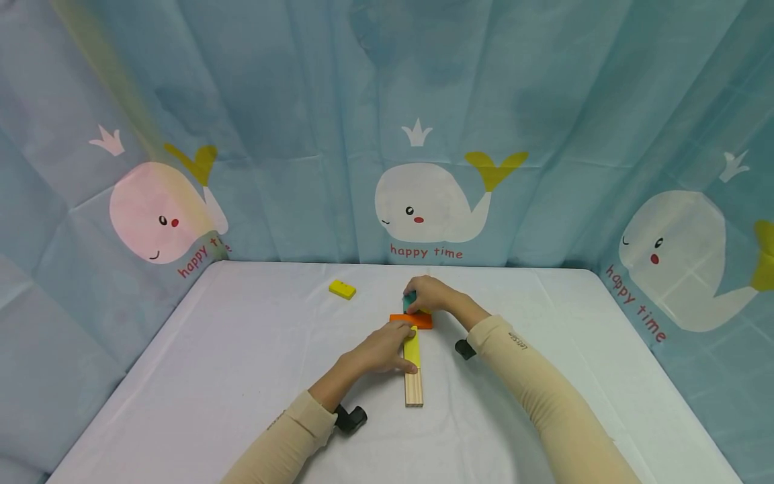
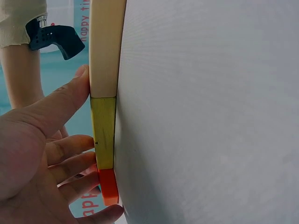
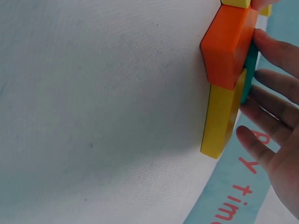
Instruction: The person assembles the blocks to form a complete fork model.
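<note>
In the head view, a row of blocks runs away from the near side: a plain wooden block (image 1: 414, 390), a yellow block (image 1: 412, 349), then an orange block (image 1: 412, 322) set crosswise. Behind it a teal block (image 1: 409, 300) stands beside a second yellow block (image 3: 217, 116), partly hidden by my right hand. My left hand (image 1: 381, 348) rests along the row, its thumb near the wood-yellow joint and fingers spread toward the orange block. My right hand (image 1: 432, 294) holds the teal block between thumb and fingertips.
A loose yellow block (image 1: 342, 289) lies at the back of the white-covered table (image 1: 242, 336), left of the row. Behind the table hangs a blue curtain (image 1: 302, 168) printed with whales. Dark wrist-worn devices (image 1: 351, 419) sit close above the tabletop.
</note>
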A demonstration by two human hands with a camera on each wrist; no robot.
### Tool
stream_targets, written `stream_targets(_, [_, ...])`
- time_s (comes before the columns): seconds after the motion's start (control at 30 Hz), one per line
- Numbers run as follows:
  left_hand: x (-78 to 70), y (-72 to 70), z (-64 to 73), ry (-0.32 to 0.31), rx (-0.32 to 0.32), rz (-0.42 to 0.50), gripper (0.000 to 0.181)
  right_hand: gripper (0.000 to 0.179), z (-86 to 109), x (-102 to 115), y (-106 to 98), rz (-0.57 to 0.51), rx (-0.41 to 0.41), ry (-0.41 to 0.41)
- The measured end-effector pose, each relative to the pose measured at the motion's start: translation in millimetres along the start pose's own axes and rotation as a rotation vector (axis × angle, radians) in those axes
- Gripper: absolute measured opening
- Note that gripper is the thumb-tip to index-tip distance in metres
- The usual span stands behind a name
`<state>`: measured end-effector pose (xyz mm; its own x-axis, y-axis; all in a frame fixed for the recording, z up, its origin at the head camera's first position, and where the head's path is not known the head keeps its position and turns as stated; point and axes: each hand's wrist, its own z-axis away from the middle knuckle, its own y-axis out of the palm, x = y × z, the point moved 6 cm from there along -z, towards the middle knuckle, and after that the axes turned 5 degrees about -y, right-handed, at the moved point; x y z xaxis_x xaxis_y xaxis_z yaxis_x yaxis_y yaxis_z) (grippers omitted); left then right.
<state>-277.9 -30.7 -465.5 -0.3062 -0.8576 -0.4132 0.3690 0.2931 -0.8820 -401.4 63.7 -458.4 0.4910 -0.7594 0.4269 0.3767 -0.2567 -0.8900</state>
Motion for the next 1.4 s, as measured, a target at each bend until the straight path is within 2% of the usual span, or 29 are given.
stream_targets(0.37, [-0.2,0.4,-0.6,0.035,-0.021,-0.028,0.073,0.033,-0.4,0.5,2.7,0.045,0.017,-0.021])
stream_targets(0.87, [-1.1,-0.2,0.6,0.017,-0.015,-0.020,0.071,0.032,2.8,1.4,3.3,0.043,-0.012,-0.025])
stream_targets(1.03, [-1.3,0.0,0.1,0.031,-0.018,-0.024,0.071,0.032,3.3,1.4,2.7,0.058,-0.005,-0.022])
stream_targets(1.4, [-0.5,0.3,-1.5,0.020,-0.011,-0.032,0.072,0.033,2.3,2.9,2.6,0.068,0.007,-0.017])
